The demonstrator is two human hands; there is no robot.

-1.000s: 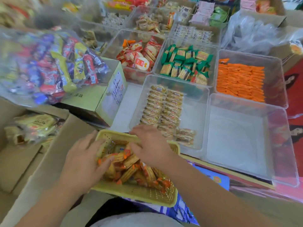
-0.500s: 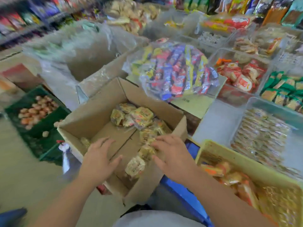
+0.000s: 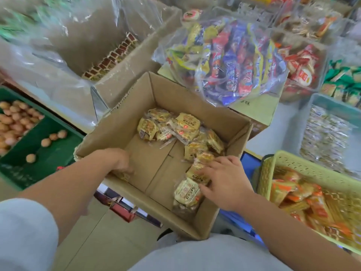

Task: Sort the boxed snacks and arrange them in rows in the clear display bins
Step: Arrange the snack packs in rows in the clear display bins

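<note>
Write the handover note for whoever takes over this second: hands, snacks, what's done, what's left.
Left hand: reaching down into the near-left corner of the cardboard box; its grip is hidden.
Right hand: fingers spread flat on the yellow-wrapped snack packets at the box's right side, nothing lifted.
Done: the clear bin at right holds rowed packets.
Left: the box's packets lie loose, to be binned in rows; the yellow basket holds jumbled orange packets.

One wide-angle camera, worn on the head, looks forward and steeply down from close above. The open brown cardboard box (image 3: 119,132) fills the frame's centre. The right edge crops the pale yellow-green perforated plastic basket (image 3: 312,171).
</note>
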